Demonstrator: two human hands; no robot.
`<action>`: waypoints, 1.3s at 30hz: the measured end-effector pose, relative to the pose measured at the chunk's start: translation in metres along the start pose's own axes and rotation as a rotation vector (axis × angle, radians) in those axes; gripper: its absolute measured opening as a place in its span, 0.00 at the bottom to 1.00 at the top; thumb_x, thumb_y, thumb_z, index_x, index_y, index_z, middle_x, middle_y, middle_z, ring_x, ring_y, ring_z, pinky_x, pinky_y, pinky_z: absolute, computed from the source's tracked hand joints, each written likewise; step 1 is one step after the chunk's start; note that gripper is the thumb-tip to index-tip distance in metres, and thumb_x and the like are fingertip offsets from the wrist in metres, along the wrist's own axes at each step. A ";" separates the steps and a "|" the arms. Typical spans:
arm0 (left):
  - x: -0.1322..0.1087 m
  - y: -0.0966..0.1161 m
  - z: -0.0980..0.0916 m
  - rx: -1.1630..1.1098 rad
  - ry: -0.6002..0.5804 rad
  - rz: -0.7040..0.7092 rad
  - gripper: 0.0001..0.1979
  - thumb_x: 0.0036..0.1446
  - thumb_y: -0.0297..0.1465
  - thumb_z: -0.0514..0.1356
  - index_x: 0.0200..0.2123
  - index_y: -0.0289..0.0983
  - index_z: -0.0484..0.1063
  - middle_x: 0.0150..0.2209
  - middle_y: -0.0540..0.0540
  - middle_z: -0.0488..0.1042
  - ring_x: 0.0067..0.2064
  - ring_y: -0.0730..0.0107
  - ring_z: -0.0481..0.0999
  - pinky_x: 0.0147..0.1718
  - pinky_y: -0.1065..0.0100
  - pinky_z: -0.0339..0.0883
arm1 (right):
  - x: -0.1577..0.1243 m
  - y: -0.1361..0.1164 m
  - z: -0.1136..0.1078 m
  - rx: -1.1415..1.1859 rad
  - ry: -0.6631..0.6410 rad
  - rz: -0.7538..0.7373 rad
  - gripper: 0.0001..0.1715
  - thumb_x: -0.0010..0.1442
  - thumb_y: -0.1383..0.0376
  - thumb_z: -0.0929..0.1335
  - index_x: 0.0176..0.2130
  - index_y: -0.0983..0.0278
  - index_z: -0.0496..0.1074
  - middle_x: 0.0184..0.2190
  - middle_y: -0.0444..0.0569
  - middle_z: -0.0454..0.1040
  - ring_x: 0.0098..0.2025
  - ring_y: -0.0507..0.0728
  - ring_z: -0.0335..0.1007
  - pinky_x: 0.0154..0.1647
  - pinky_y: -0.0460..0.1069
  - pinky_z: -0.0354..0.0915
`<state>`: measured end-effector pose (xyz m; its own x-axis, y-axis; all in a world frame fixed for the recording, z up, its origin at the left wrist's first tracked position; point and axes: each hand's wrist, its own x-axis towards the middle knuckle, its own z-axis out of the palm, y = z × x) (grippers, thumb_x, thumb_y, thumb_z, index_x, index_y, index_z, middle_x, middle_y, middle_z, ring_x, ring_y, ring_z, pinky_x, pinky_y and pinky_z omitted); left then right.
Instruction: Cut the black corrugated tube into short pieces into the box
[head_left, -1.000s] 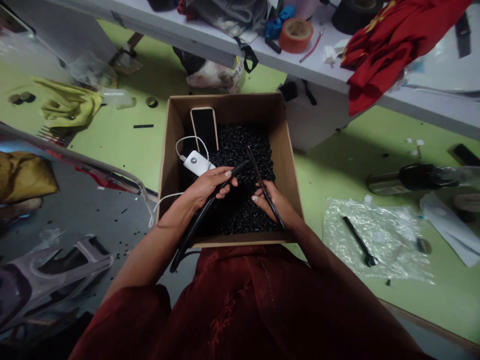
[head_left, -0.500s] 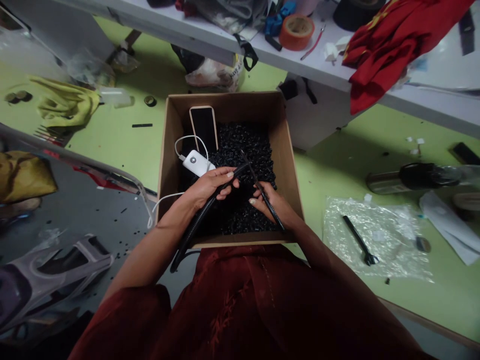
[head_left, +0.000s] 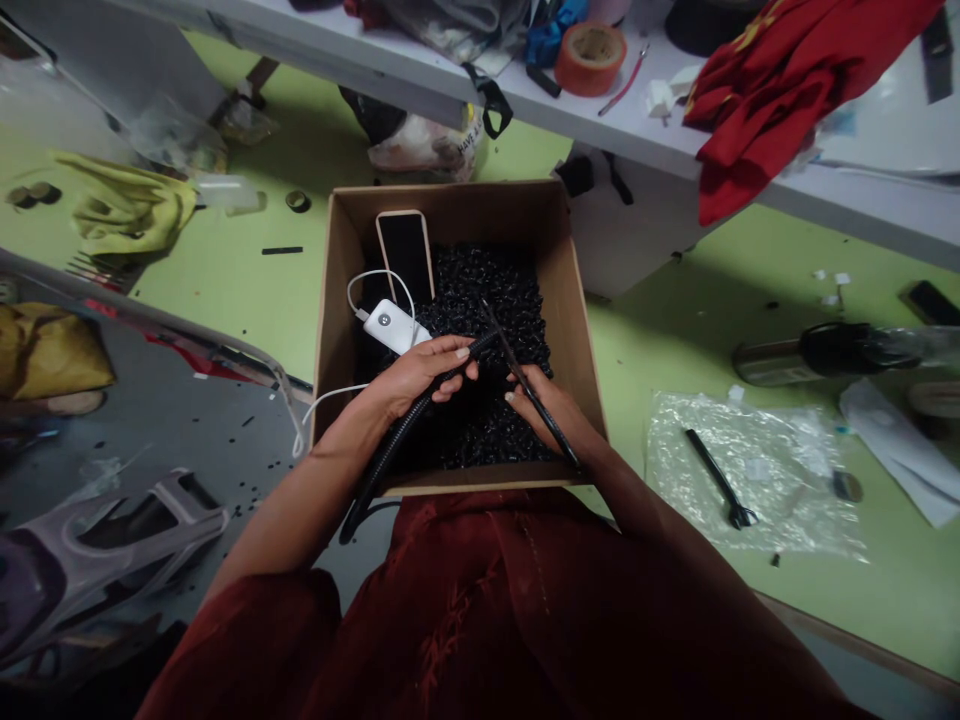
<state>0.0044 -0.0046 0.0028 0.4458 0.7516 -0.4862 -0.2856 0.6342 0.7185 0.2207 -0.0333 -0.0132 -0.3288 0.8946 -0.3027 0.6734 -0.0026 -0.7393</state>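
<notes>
Inside the closed left hand (head_left: 431, 372) sits a ribbed black flexible tube (head_left: 385, 455); near its tip, the right hand (head_left: 553, 398) grips a slim dark tool (head_left: 553, 430). Below both, loose black pieces (head_left: 499, 270) fill a brown cardboard box (head_left: 568, 320). Tube slippage could misdirect the tool.

The ribbed tube (head_left: 375, 478) looks like semi-gloss plastic, the box (head_left: 570, 370) matt cardboard, the clear bag (head_left: 787, 505) crinkled, shiny film.
</notes>
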 end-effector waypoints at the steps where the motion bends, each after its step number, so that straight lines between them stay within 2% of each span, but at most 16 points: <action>1: 0.000 0.000 0.000 0.001 -0.002 -0.003 0.13 0.55 0.29 0.60 0.44 0.31 0.68 0.28 0.48 0.72 0.17 0.84 0.61 0.13 0.77 0.48 | 0.000 0.000 0.000 -0.010 0.004 0.002 0.15 0.59 0.61 0.62 0.46 0.61 0.64 0.37 0.49 0.75 0.36 0.57 0.72 0.40 0.51 0.64; 5: 0.000 0.000 0.002 0.002 0.004 -0.010 0.13 0.55 0.29 0.60 0.43 0.31 0.67 0.28 0.48 0.71 0.17 0.83 0.60 0.13 0.78 0.48 | -0.001 0.002 0.001 -0.054 0.006 -0.003 0.15 0.58 0.65 0.60 0.45 0.61 0.64 0.34 0.48 0.74 0.34 0.57 0.71 0.38 0.50 0.63; 14: 0.002 -0.002 0.002 -0.003 0.029 -0.015 0.10 0.57 0.26 0.57 0.43 0.30 0.67 0.27 0.47 0.71 0.17 0.83 0.60 0.13 0.77 0.47 | -0.001 0.007 0.003 -0.112 0.030 -0.033 0.16 0.56 0.67 0.59 0.45 0.60 0.65 0.33 0.49 0.74 0.36 0.59 0.72 0.37 0.50 0.62; 24: 0.005 -0.006 -0.002 -0.050 0.032 -0.029 0.13 0.55 0.28 0.62 0.44 0.30 0.69 0.27 0.48 0.71 0.17 0.84 0.60 0.13 0.78 0.46 | 0.001 0.011 0.004 -0.189 0.037 -0.033 0.16 0.55 0.68 0.59 0.43 0.59 0.66 0.32 0.48 0.76 0.32 0.58 0.72 0.35 0.49 0.63; 33: 0.006 -0.007 -0.002 -0.034 0.056 -0.037 0.14 0.55 0.27 0.61 0.46 0.30 0.69 0.26 0.49 0.70 0.17 0.85 0.59 0.13 0.77 0.46 | 0.003 0.007 0.005 -0.214 0.113 0.005 0.15 0.56 0.67 0.60 0.43 0.60 0.68 0.29 0.48 0.76 0.32 0.58 0.74 0.36 0.49 0.64; 37: 0.005 -0.006 -0.001 -0.029 0.071 -0.035 0.14 0.54 0.27 0.62 0.45 0.31 0.70 0.26 0.50 0.70 0.17 0.85 0.59 0.13 0.78 0.47 | 0.000 0.000 0.001 -0.147 0.085 0.074 0.14 0.59 0.63 0.60 0.44 0.59 0.68 0.23 0.43 0.73 0.26 0.56 0.72 0.33 0.48 0.65; 39: 0.005 -0.006 0.001 -0.023 0.076 -0.031 0.15 0.54 0.28 0.63 0.45 0.31 0.70 0.26 0.50 0.69 0.17 0.85 0.59 0.13 0.78 0.47 | -0.001 -0.001 0.001 -0.141 0.084 0.080 0.14 0.60 0.63 0.60 0.45 0.59 0.68 0.24 0.44 0.74 0.27 0.56 0.73 0.33 0.48 0.65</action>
<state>0.0087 -0.0048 -0.0034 0.3893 0.7424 -0.5452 -0.2927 0.6609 0.6910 0.2201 -0.0348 -0.0128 -0.2185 0.9281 -0.3015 0.7833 -0.0175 -0.6215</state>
